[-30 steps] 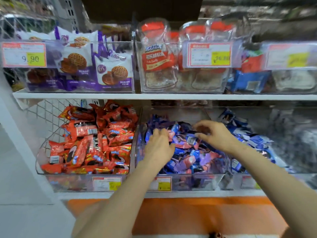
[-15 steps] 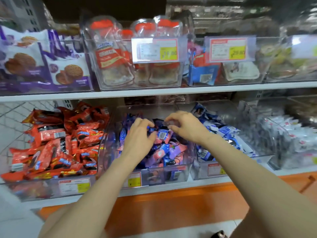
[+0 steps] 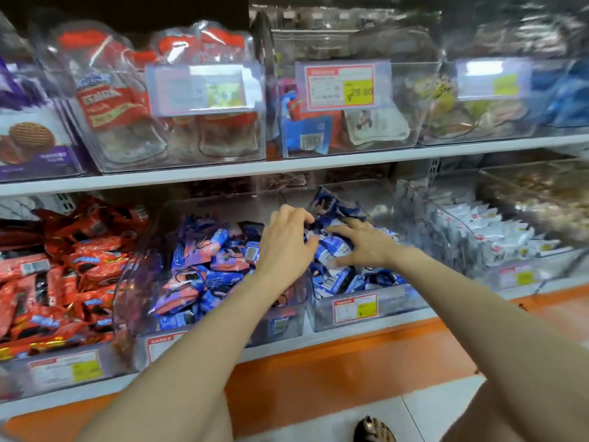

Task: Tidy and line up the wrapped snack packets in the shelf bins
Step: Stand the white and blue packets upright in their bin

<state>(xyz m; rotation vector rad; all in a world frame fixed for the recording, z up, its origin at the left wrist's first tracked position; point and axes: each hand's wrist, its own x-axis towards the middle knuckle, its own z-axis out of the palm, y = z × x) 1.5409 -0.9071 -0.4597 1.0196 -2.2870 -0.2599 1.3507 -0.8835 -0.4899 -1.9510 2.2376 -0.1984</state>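
Red packets [image 3: 79,260] lie heaped at all angles in the clear bin [image 3: 19,378] at the lower left of the frame. In the middle bin [image 3: 137,282], blue-and-pink packets [image 3: 210,266] are piled loosely, some with the barcode up. Just right of it, a narrower bin [image 3: 398,304] holds blue-and-white packets [image 3: 338,250], jumbled and heaped higher towards the back. At the right, white packets [image 3: 497,231] stand on edge in a close row in their bin [image 3: 471,275] (the one orderly lot).
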